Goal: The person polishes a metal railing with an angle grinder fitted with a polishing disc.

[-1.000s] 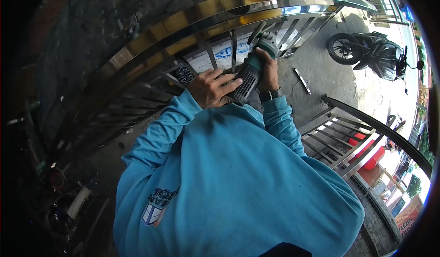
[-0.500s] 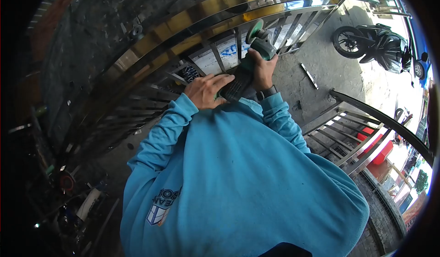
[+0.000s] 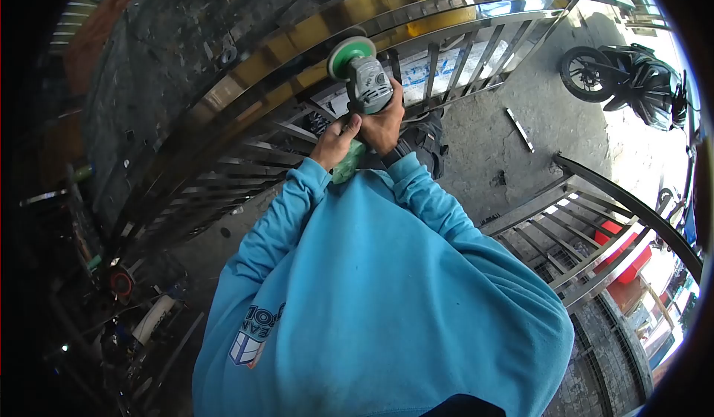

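Note:
An angle grinder (image 3: 372,85) with a grey head is held in front of my chest. Its round disc (image 3: 349,54), green with a pale rim, faces up and overlaps the curved shiny metal rail (image 3: 297,66) in this view. My right hand (image 3: 382,125), a dark band at its wrist, is wrapped round the grinder just behind the head. Close beside it, my left hand (image 3: 335,146) is closed round the rear of the body, its thumb pointing up. The green rear end of the grinder shows partly below my hands, near my blue sweatshirt (image 3: 416,283).
Upright metal bars (image 3: 432,71) run below the rail. A second barred metal frame (image 3: 587,227) stands at right, near a red object (image 3: 623,252). A short metal strip (image 3: 520,129) lies on the concrete floor. Beyond it is a parked motorcycle (image 3: 632,82). Workshop clutter (image 3: 152,320) fills the dark left side.
The grinder has moved left and turned, so its disc now faces up over the rail. My right hand moved left with it, and my left hand's grip has turned, thumb now up.

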Demonstrator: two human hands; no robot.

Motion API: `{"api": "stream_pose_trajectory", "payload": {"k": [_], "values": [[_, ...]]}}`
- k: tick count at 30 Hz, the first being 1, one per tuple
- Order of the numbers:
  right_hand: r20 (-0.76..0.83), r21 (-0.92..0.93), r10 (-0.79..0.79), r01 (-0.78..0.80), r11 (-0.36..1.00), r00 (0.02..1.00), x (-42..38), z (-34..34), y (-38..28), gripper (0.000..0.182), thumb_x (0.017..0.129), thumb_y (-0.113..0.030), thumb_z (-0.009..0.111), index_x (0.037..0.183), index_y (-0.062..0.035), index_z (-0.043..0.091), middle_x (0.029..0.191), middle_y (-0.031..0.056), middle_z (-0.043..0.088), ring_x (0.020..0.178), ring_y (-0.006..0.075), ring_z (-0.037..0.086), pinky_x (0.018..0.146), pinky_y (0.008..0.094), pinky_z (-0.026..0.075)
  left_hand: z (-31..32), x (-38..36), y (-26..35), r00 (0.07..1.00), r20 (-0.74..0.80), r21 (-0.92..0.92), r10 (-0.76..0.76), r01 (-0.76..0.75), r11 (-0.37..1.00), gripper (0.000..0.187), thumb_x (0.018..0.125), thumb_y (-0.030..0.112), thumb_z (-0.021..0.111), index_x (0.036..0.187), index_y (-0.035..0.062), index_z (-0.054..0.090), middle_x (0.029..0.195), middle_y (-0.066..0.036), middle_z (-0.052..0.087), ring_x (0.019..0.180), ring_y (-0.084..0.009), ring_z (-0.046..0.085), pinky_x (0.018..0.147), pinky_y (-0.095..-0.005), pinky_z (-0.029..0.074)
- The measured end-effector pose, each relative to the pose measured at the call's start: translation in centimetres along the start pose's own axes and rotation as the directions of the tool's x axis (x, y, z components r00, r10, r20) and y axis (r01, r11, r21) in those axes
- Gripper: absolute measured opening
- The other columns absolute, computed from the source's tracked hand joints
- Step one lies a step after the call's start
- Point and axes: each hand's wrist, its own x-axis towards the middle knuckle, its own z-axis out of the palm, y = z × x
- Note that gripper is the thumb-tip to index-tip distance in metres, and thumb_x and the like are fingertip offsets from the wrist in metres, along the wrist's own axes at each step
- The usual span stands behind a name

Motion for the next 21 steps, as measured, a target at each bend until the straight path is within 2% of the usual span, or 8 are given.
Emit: {"api": "stream_pose_trajectory", "payload": {"k": [3,4,7,10,14,17,19,21], "values": [[0.055,0.021,-0.057,0.056,0.998,0.997,0.2,0.8,1.7,0.081,0.061,-0.007,0.087,0.13,-0.0055,0.043,0.108,0.0166,0.069,0.101,0.0258,0.068,0.088,0.0361,0.054,0.6,1.0,0.0,0.997,-0.074,-0.068,0.022,-0.027,0.997,0.074,0.103,0.057,0.038,0.145,-0.0042,0.04,0.145,-0.017,0.047,0.134,-0.0236,0.042,0.112,-0.0336,0.031],[0.063,0.032,-0.056,0.054,0.998,0.996,0.4,1.0,2.1,0.083,0.061,-0.009,0.088,0.13,-0.004,0.043,0.107,0.0152,0.068,0.1,0.0226,0.067,0.088,0.0346,0.053,0.5,1.2,0.1,0.997,-0.072,-0.057,0.02,-0.025,0.998,0.074,0.103,0.057,0.038,0.145,-0.0042,0.04,0.145,-0.017,0.047,0.134,-0.0236,0.042,0.112,-0.0336,0.031],[0.049,0.066,-0.067,0.064,0.996,0.997,0.9,1.4,2.8,0.085,0.06,-0.011,0.09,0.13,-0.0032,0.042,0.106,0.0135,0.068,0.098,0.0193,0.065,0.087,0.033,0.053,0.3,1.7,0.4,0.993,-0.078,-0.109,-0.087,0.079,0.991,0.081,0.102,0.06,0.035,0.149,-0.0062,0.032,0.154,-0.018,0.036,0.143,-0.0252,0.032,0.117,-0.0333,0.023],[0.031,0.092,-0.067,0.064,0.994,0.997,1.4,1.0,2.5,0.086,0.06,-0.01,0.09,0.13,-0.0037,0.041,0.105,0.0125,0.067,0.096,0.0186,0.065,0.086,0.0326,0.053,0.3,2.4,0.5,0.99,-0.12,-0.044,-0.074,0.069,0.997,0.067,0.105,0.052,0.037,0.143,-0.0028,0.042,0.143,-0.015,0.049,0.133,-0.0226,0.043,0.112,-0.0337,0.031],[-0.033,0.078,-0.094,0.096,0.992,0.995,2.5,0.5,2.0,0.085,0.06,-0.01,0.09,0.13,-0.0039,0.042,0.105,0.012,0.067,0.097,0.0183,0.065,0.087,0.0326,0.052,0.2,4.0,0.5,0.998,-0.061,-0.019,-0.032,0.031,0.999,0.067,0.105,0.052,0.037,0.143,-0.0026,0.042,0.143,-0.015,0.049,0.133,-0.0227,0.043,0.112,-0.0339,0.031],[-0.087,0.125,-0.078,0.088,0.988,0.993,3.5,0.0,2.4,0.086,0.06,-0.01,0.09,0.13,-0.0037,0.041,0.106,0.0124,0.067,0.098,0.0184,0.064,0.087,0.0325,0.052,0.5,5.3,1.1,0.998,-0.009,0.025,-0.06,0.06,0.998,0.068,0.104,0.052,0.038,0.144,-0.0023,0.041,0.144,-0.015,0.048,0.133,-0.0231,0.043,0.113,-0.0339,0.031],[-0.119,0.134,-0.06,0.076,0.988,0.991,4.1,-0.7,2.1,0.085,0.06,-0.011,0.09,0.13,-0.0035,0.041,0.106,0.0126,0.066,0.098,0.0185,0.064,0.087,0.0323,0.052,1.1,6.0,2.3,0.994,0.071,0.002,-0.086,0.086,0.996,0.083,0.101,0.06,0.037,0.149,-0.0074,0.031,0.155,-0.018,0.035,0.144,-0.0259,0.031,0.118,-0.0335,0.022],[-0.132,0.142,-0.036,0.055,0.988,0.991,5.1,-1.5,1.7,0.085,0.06,-0.011,0.09,0.129,-0.0035,0.041,0.106,0.0126,0.066,0.098,0.0185,0.064,0.088,0.0323,0.052,2.1,6.7,3.1,0.995,0.045,-0.034,-0.086,0.087,0.996,0.082,0.102,0.059,0.038,0.149,-0.0072,0.031,0.155,-0.018,0.034,0.144,-0.0255,0.03,0.119,-0.0335,0.021]]}}
